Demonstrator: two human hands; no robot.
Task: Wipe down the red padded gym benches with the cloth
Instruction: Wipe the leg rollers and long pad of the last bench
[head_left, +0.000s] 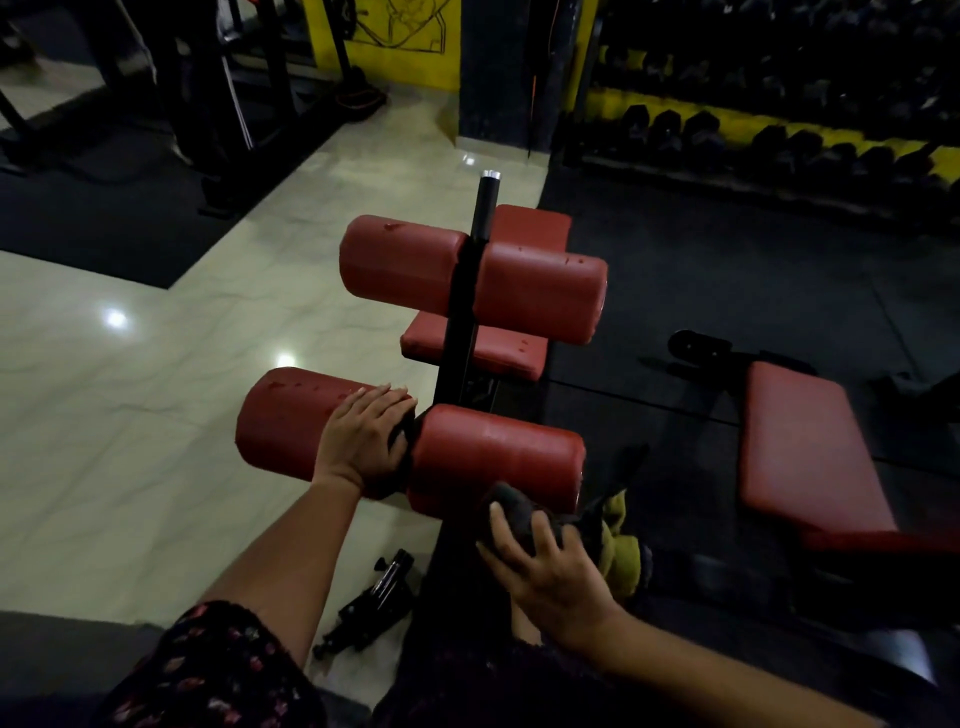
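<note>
Right hand (540, 566) clutches the bunched dark grey cloth (511, 512) against the near lower edge of the red padded cylindrical roller (493, 457), apparently to wipe it, while the left hand (363, 441) lies flat, fingers straight, on the neighbouring red roller (280, 421), probably steadying the bench.

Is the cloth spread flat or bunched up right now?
Bunched up: the right hand grips the dark cloth in a wad at the near right roller pad.
</note>
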